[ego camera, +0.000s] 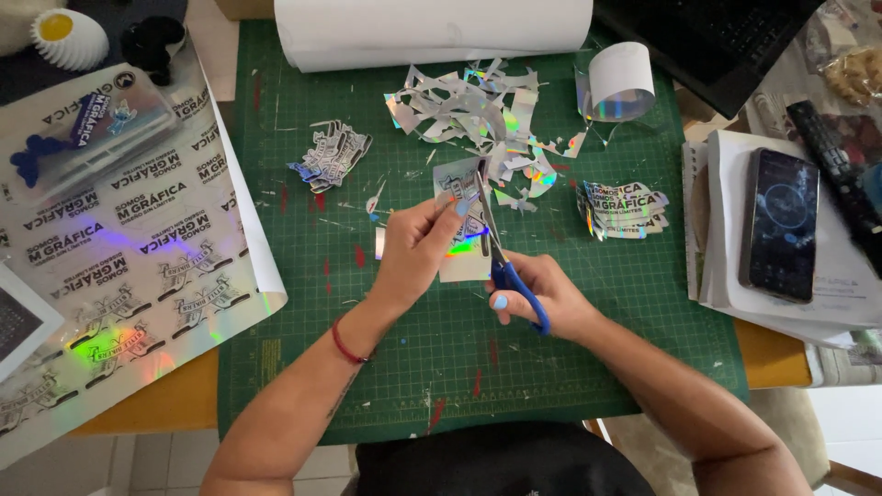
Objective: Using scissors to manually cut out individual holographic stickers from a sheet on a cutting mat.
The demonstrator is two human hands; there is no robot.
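Note:
My left hand [418, 246] pinches a small piece of shiny holographic sticker sheet [464, 259] above the green cutting mat [303, 367]. In my right hand [542, 292] are blue-handled scissors [501, 248], their blades pointing away from me and closed into the piece. A red cord bracelet sits on my left wrist. A heap of silver offcuts [473, 115] lies beyond the hands. One pile of cut stickers [331, 156] sits to the left of the heap, another pile of stickers [625, 211] to the right.
A large printed holographic sheet [119, 266] overhangs the mat's left side. A white paper roll [432, 32] lies at the back, a small curled roll [620, 83] beside it. A phone [779, 225] rests on papers at right, with a remote [841, 179] and a laptop [707, 41].

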